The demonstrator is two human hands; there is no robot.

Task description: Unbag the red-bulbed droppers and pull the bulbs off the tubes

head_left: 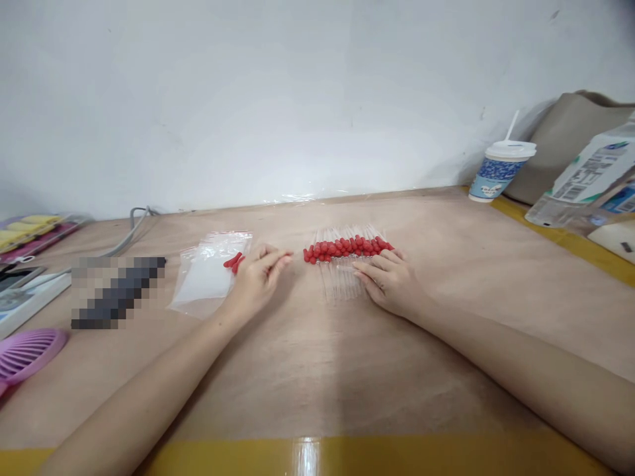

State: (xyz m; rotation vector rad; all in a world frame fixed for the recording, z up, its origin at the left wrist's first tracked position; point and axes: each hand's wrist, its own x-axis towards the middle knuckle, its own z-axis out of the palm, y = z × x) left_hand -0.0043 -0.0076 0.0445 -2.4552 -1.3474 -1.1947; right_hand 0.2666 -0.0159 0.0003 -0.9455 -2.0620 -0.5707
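My left hand [260, 274] is closed in a pinch, with a bit of red at the fingertips that looks like a red rubber bulb, mostly hidden. Beside it, a few loose red rubber bulbs [232, 260] lie on clear zip bags [206, 271]. My right hand [391, 277] pinches a clear glass dropper tube [346, 268], its free end pointing left. Just beyond that hand is a row of glass droppers with red bulbs [342, 247], their clear tubes pointing both away from and toward me. The two hands are apart.
A lidded paper cup with a straw [499, 172], a plastic bottle [570, 185] and a grey-beige container [550, 145] stand at the right rear. On the left are a pixelated dark object [119, 291], a cable [129, 235] and a pink fan [32, 354]. A wall [307, 99] bounds the table.
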